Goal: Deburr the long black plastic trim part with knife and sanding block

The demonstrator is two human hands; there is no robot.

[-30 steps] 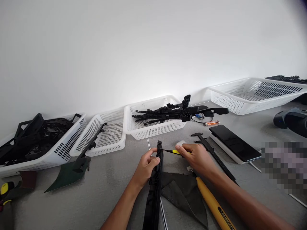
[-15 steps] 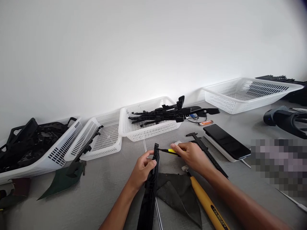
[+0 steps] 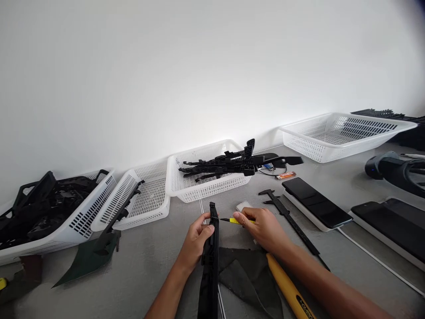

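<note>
My left hand (image 3: 195, 241) grips a long black plastic part (image 3: 210, 261) near its far end, thumb on top. The part points away from me, its near end running out of the bottom of view. In my right hand (image 3: 264, 226) is a yellow craft knife (image 3: 235, 219), pinched between thumb and fingers. Its thin dark tip meets the right side of the part, just above my left thumb. A dark grey cloth (image 3: 247, 279) lies under and beside the part. The yellow-handled tool (image 3: 288, 288) rests below my right forearm, its head hidden.
A white basket (image 3: 212, 192) holds several long black parts. To its left stand another basket (image 3: 149, 215) and one filled with black parts (image 3: 96, 199). A further basket (image 3: 318, 153) is at back right. Calipers (image 3: 292, 221), phones (image 3: 317, 204) and a green sheet (image 3: 88, 261) lie around.
The knife tip has moved down the part, towards me, and my right hand has shifted slightly downward. My left hand keeps its grip. The view has tilted a little.
</note>
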